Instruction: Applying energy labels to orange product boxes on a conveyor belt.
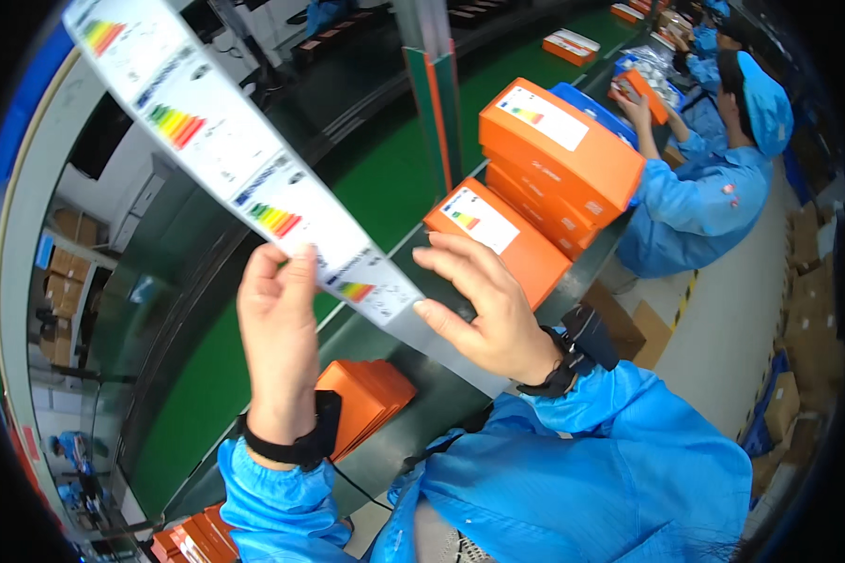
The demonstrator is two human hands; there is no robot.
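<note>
A long white strip of energy labels (244,174), each with a coloured bar chart, runs slantwise from the upper left down toward my body. My left hand (282,324) is closed, its thumb and fingertips pinching the strip's near-side edge. By the strip's lower end, my right hand (498,314) has its fingers spread and stretched out. Its thumb tip meets or nearly meets the last label; whether it grips the edge I cannot tell. Just beyond the right hand lies an orange box (540,267) bearing a similar label.
More orange boxes (559,141) are stacked behind, the top one labelled. Folded orange cartons (361,399) lie on the dark bench below the strip. A green conveyor belt (192,394) and a metal post (429,103) stand beyond. A co-worker (714,178) in blue holds an orange box at the right.
</note>
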